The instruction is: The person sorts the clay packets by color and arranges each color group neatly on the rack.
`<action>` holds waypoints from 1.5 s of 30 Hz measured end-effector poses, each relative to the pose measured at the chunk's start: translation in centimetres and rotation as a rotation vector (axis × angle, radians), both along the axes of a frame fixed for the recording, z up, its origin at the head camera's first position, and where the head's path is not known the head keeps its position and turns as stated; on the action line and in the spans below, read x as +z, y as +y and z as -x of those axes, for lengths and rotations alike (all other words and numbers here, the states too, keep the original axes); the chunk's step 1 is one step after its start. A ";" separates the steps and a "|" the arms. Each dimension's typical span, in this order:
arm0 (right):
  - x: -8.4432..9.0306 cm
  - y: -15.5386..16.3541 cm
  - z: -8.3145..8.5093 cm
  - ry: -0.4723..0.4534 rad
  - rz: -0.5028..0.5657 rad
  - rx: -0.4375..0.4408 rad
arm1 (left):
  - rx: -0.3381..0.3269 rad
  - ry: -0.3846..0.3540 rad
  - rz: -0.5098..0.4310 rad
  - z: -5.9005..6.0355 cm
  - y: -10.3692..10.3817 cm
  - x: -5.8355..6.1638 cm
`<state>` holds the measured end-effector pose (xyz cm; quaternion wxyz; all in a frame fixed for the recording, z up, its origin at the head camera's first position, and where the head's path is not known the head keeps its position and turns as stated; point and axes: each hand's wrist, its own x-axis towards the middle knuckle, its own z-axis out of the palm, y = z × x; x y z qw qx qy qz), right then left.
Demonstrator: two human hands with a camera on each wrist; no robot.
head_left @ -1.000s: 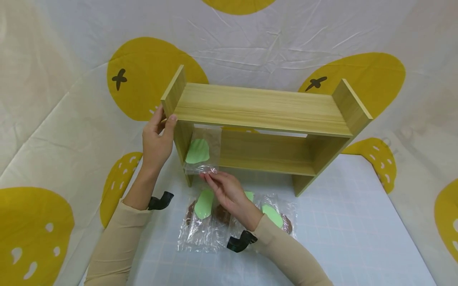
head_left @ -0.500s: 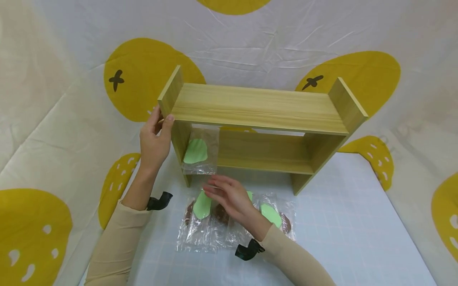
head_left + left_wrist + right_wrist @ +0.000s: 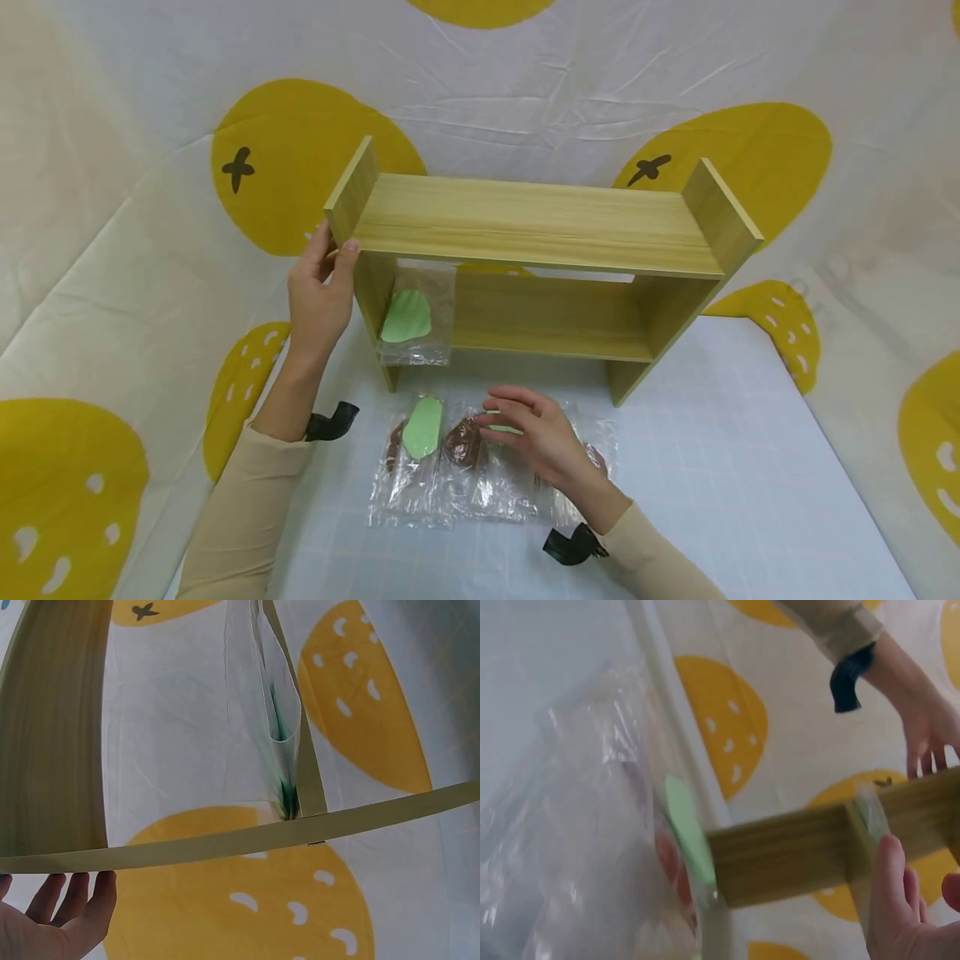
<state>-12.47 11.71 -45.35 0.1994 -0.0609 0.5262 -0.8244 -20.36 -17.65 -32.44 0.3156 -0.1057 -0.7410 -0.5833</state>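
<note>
My left hand holds the left side panel of a small wooden shelf, thumb at its front edge. In the left wrist view, the fingertips meet the panel's outer side. A clear plastic bag with a pale green piece leans upright at the left end of the lower shelf board. My right hand, its fingers spread and slightly bent, hovers over a row of clear bags on the table. They contain green and brown pieces; the hand hides some of these. Nothing is in the right hand.
A pale checked cloth covers the table. Behind the shelf hangs a white sheet with large yellow shapes. A black strap end sticks out from the left wrist, another from the right.
My right hand has let go of the green-piece bag on the shelf and moved right and toward me, over the bags on the table. The left hand keeps its hold on the shelf.
</note>
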 end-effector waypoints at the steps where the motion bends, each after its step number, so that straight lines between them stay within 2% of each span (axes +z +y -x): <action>1: 0.1 0.6 -0.1 0.014 -0.022 0.004 | 0.000 -0.001 -0.002 0.0 0.0 0.0; 6: 0.2 3.6 -0.2 0.112 -0.151 0.019 | -0.009 0.003 -0.005 0.1 0.2 0.1; 13: -0.3 7.6 -0.4 0.208 -0.327 -0.033 | -0.016 -0.003 0.001 0.2 0.3 0.3; 21: -1.3 11.3 -1.2 0.215 -0.502 -0.097 | -0.019 -0.014 0.004 -0.1 0.3 0.2; 27: -2.3 12.9 -1.5 0.150 -0.601 -0.148 | -0.022 -0.018 -0.005 -0.4 0.2 -0.1; 33: -2.8 13.7 -1.8 0.076 -0.648 -0.142 | -0.007 -0.016 -0.009 -0.4 0.0 -0.1; 37: -3.4 14.1 -2.0 0.046 -0.635 -0.120 | -0.012 -0.007 -0.010 -0.3 0.0 0.0; 45: -4.7 15.1 -2.4 0.024 -0.586 0.001 | -0.001 -0.007 -0.006 -0.5 0.5 0.5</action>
